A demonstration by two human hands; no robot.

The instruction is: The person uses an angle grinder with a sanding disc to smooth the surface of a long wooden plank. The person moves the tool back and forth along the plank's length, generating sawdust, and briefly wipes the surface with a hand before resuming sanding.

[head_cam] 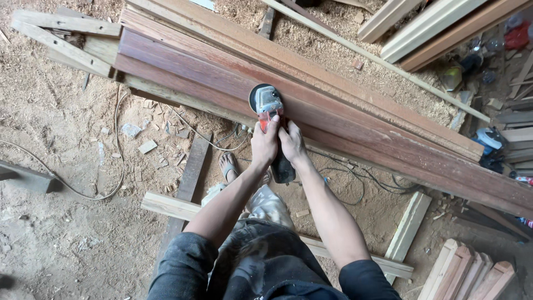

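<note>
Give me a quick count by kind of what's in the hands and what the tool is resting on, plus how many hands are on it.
Hands on the tool: 2, left hand and right hand
Angle grinder: 1
Long reddish board under the grinder: 1
Total: 4

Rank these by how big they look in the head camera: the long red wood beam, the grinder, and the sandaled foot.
1. Red wood beam, largest by far.
2. Grinder, partly hidden by both hands.
3. Sandaled foot, smallest, though farther from the camera.
</note>
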